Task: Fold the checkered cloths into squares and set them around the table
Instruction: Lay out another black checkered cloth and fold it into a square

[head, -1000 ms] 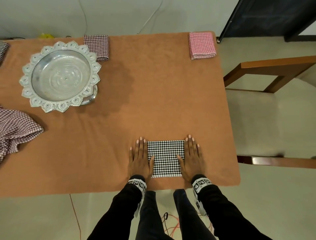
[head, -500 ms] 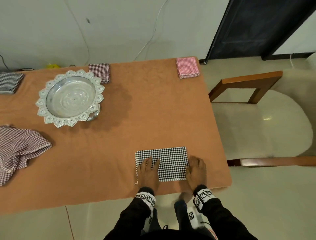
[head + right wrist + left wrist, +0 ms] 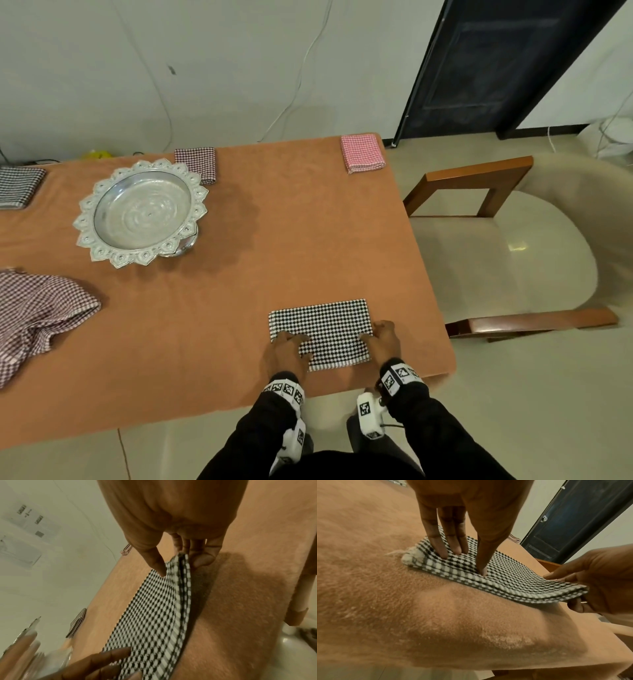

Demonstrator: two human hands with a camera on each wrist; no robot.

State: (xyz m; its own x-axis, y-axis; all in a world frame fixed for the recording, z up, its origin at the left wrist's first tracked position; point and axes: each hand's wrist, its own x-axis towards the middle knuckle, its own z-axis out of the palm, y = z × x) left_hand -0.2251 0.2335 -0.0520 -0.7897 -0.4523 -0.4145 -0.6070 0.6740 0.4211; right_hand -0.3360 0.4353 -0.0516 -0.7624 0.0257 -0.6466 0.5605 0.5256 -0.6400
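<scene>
Cloth (image 3: 322, 329) corners under hands (image 3: 286, 354)

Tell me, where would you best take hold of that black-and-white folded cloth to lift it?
Probably at its two short side edges, coming in from left and right. The black-and-white cloth lies flat in stacked layers; the right hand pinches all layers at one edge, the left hand presses the other.

Pale wall (image 3: 205, 68), dark door (image 3: 496, 68), chair (image 3: 496, 246)
</scene>
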